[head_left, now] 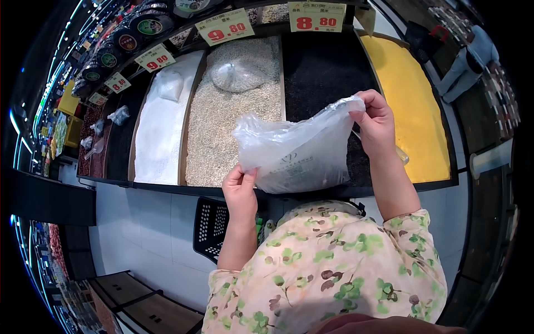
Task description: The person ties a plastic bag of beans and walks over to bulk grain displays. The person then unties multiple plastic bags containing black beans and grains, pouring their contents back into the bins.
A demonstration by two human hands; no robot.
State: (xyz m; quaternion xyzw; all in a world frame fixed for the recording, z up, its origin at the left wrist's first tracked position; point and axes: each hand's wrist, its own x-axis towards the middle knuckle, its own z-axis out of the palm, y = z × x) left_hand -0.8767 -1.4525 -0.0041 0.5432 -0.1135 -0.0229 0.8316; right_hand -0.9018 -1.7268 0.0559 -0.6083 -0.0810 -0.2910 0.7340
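Both hands grip one thin plastic bag [300,161], which spans the gap between them. The left hand [241,186] pinches its near left edge between thumb and fingers; the right hand [378,125], farther from the body, pinches the far right corner. Holding it at two separated places probably keeps the limp film spread rather than folded on itself. The bag's long axis runs aslant, from the left hand outward to the right hand; its crumpled edge faces away from the body, its rounded side toward it. Whether its mouth is parted, I cannot tell.

Beyond the bag lies black grain [325,78]; yellow grain [409,106] is to the right of the right hand, and pale grain [217,128] beyond the left. Dividers [193,106] presumably stop the grains mixing. A black basket [204,222] sits below the left hand.
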